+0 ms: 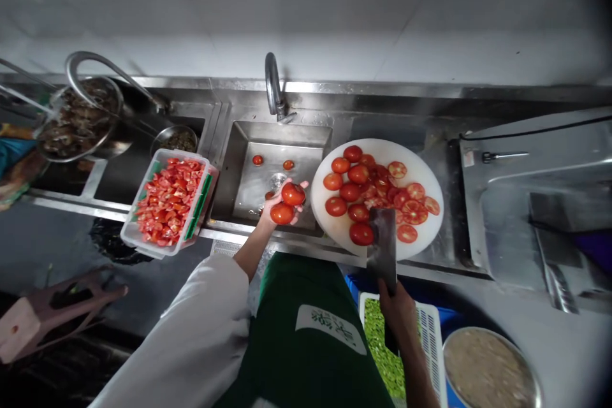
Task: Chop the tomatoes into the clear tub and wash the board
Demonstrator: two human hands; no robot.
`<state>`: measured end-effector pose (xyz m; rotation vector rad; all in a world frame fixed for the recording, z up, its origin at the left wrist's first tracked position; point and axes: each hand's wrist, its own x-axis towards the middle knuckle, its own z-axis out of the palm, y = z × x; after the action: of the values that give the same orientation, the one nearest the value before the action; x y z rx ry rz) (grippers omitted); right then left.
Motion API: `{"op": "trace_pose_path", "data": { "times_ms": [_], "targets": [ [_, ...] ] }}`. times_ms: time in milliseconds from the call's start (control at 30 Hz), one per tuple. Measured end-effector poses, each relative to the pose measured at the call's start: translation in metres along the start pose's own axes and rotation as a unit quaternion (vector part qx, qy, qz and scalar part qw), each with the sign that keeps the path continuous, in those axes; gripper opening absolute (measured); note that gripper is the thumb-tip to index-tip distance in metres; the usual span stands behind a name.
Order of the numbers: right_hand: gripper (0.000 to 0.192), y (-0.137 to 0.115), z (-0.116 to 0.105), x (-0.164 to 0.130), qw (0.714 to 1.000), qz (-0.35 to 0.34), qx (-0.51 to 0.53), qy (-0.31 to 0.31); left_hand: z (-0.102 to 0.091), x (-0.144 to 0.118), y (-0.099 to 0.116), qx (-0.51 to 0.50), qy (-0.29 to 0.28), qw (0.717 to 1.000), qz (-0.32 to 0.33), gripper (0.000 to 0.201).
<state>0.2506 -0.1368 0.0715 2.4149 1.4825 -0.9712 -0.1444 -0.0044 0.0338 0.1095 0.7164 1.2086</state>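
My left hand is cupped palm up over the sink's front right corner, grip half closed around two whole tomatoes. They sit stacked, one toward the faucet, one toward me; round, so I can't tell a long axis or stem direction.

My right hand is fisted tight on a cleaver. Its long axis runs away from me, blade lying across the near edge of the board, the blade's far end just beside a whole tomato.

Board: round, white, sits on the tabletop just right of the sink, near rim overhanging the front edge. Whole tomatoes on its left half, slices on its right. Bare board only along the far rim.

Sink: two small tomatoes near the drain, otherwise open basin.

Left of the sink, a clear tub full of diced tomato rests tilted on the front edge. Further left, a metal bowl of dark food.

Below the tabletop, a basket of chopped greens and a pot of pale mix.
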Motion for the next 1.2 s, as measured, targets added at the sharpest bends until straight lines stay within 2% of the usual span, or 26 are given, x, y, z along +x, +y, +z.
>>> {"op": "trace_pose_path", "data": {
  "times_ms": [100, 233, 367, 433, 500, 567, 633, 700, 767, 867, 967, 1033, 1133, 1200],
  "targets": [
    [0.046, -0.001, 0.002, 0.001, 1.000, -0.001, 0.009, -0.001, 0.001, 0.005, -0.005, 0.024, 0.011, 1.000, 0.016, 0.079],
    [0.043, 0.001, 0.004, 0.000, 1.000, -0.010, 0.020, 0.013, 0.006, 0.009, -0.004, 0.071, -0.008, 0.997, -0.004, 0.071],
    [0.042, 0.002, 0.007, 0.000, 1.000, -0.017, 0.021, 0.015, 0.025, 0.001, 0.008, 0.097, -0.073, 0.993, -0.011, 0.082],
    [0.042, 0.003, 0.009, 0.001, 0.999, -0.024, 0.021, 0.013, 0.039, -0.003, 0.015, 0.096, -0.087, 0.992, -0.010, 0.089],
    [0.043, 0.004, 0.011, 0.002, 0.999, -0.028, 0.020, 0.017, 0.054, -0.004, 0.020, 0.111, -0.056, 0.992, -0.011, 0.090],
    [0.043, 0.005, 0.012, 0.003, 0.999, -0.030, 0.019, 0.023, 0.066, -0.001, 0.021, 0.145, 0.013, 0.989, -0.005, 0.086],
    [0.043, 0.005, 0.012, 0.003, 0.999, -0.030, 0.015, 0.024, 0.072, 0.005, 0.017, 0.177, 0.090, 0.980, 0.024, 0.081],
    [0.043, 0.004, 0.011, 0.003, 0.999, -0.033, 0.006, 0.019, 0.074, 0.010, 0.012, 0.193, 0.140, 0.969, 0.066, 0.077],
    [0.042, 0.002, 0.009, 0.002, 0.999, -0.036, -0.006, 0.014, 0.076, 0.013, 0.007, 0.205, 0.147, 0.962, 0.101, 0.075],
    [0.042, -0.003, 0.007, 0.000, 0.999, -0.033, -0.009, 0.004, 0.085, 0.017, 0.004, 0.252, 0.123, 0.949, 0.145, 0.073],
    [0.037, -0.008, 0.004, -0.002, 1.000, -0.021, 0.004, -0.002, 0.106, 0.029, 0.003, 0.343, 0.082, 0.915, 0.198, 0.070],
    [0.034, -0.010, 0.002, -0.003, 1.000, -0.023, 0.016, -0.002, 0.127, 0.044, -0.001, 0.420, 0.024, 0.880, 0.222, 0.067],
    [0.033, -0.010, 0.001, -0.004, 0.999, -0.045, 0.027, -0.006, 0.165, 0.077, -0.017, 0.526, -0.084, 0.806, 0.258, 0.061],
    [0.033, -0.010, 0.000, -0.005, 0.998, -0.052, 0.024, -0.011, 0.190, 0.107, -0.033, 0.576, -0.134, 0.752, 0.292, 0.057]
  ]
}}
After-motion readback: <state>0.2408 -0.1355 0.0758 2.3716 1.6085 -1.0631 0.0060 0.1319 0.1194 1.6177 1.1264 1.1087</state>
